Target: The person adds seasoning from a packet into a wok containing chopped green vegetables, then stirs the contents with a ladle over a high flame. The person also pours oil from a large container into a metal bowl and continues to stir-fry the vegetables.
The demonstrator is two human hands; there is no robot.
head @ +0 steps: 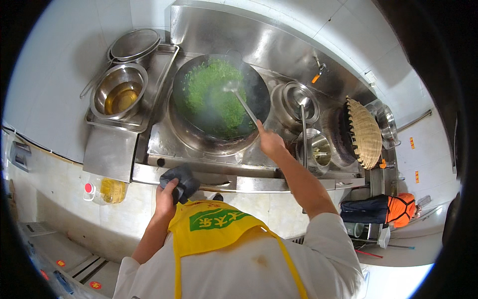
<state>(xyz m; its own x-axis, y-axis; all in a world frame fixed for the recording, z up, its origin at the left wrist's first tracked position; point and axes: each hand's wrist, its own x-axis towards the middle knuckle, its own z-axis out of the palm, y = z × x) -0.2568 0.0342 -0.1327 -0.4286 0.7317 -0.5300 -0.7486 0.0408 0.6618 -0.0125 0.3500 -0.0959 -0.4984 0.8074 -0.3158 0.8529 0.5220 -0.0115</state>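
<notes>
My right hand (271,141) grips the handle of a metal wok ladle (244,104), its head resting among chopped green vegetables (209,89). Those greens fill much of a large dark wok (257,88) on the steel range, and steam blurs part of them. Nearer my body, in front of the range's edge, my left hand (167,198) holds a bunched dark grey cloth (183,182). The wok's rim is apart from that cloth.
Left stand a steel bowl of yellow liquid (121,98) and a mesh strainer (135,44). Right are a pot with a ladle (303,101) and a woven basket (364,132). An oil jug (106,190) stands on the floor. A person in orange (399,210) is farther right.
</notes>
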